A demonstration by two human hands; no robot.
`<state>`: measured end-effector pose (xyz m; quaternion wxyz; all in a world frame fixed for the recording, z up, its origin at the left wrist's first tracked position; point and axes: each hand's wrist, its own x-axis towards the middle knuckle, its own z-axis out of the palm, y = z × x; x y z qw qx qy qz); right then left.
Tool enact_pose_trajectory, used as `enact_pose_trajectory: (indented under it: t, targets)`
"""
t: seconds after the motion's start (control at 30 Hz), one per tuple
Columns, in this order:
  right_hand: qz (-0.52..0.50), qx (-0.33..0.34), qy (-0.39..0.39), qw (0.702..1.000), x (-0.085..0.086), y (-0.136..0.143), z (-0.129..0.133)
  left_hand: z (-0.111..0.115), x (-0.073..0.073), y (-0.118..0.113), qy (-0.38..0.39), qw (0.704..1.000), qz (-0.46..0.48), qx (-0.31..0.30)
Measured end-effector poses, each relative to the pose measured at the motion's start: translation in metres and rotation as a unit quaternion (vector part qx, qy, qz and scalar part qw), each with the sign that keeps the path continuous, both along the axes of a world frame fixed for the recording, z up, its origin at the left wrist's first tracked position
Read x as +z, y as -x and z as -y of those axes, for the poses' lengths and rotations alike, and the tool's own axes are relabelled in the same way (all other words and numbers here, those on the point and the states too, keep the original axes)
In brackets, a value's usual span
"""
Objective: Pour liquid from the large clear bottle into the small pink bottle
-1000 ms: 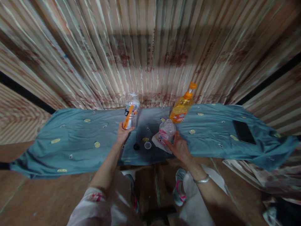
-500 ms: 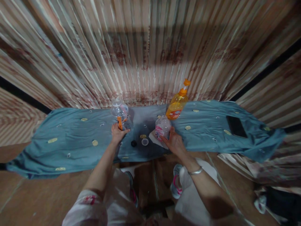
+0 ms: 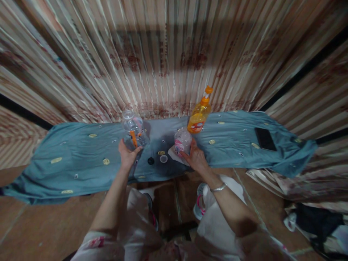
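My left hand (image 3: 128, 154) is at the base of a clear bottle (image 3: 133, 127) with an orange mark, its thumb and fingers around the bottle's lower part. My right hand (image 3: 196, 157) holds a smaller clear container (image 3: 182, 140) with a pink label, which stands on a white sheet (image 3: 174, 155). Between the hands lie a black cap (image 3: 150, 160) and a small, pale round lid (image 3: 163, 158). Behind the right-hand container stands a pump bottle of orange liquid (image 3: 198, 117).
A teal patterned cloth (image 3: 81, 156) covers the long surface. A dark phone-like slab (image 3: 265, 139) lies at its right. Striped curtains (image 3: 168, 54) hang behind. Dark and pale items (image 3: 318, 221) lie at the lower right.
The whole view has shifted slightly, so things appear a little further left and higher. Both hands remain at the same containers.
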<state>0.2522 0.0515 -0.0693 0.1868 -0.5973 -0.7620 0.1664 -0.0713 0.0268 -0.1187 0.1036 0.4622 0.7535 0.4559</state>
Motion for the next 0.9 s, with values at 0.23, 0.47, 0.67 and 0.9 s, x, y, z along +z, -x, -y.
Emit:
enact_pose_trajectory:
  t: [0.23,0.47,0.67,0.9]
  targets:
    - [-0.012,0.022,-0.012,1.0,-0.009,-0.002,-0.004,0.035,0.014,-0.068,-0.011,0.978,-0.129,-0.164]
    - [-0.033,0.024,-0.008,0.999,-0.009,-0.004,-0.006,0.025,-0.009,-0.107,0.062,0.949,-0.177,-0.253]
    - [-0.036,0.029,-0.003,0.999,-0.003,-0.009,-0.003,0.023,-0.014,-0.108,0.102,0.939,-0.206,-0.257]
    - [-0.046,0.033,-0.004,0.998,0.002,-0.011,0.0,0.02,-0.016,-0.111,0.117,0.932,-0.223,-0.261]
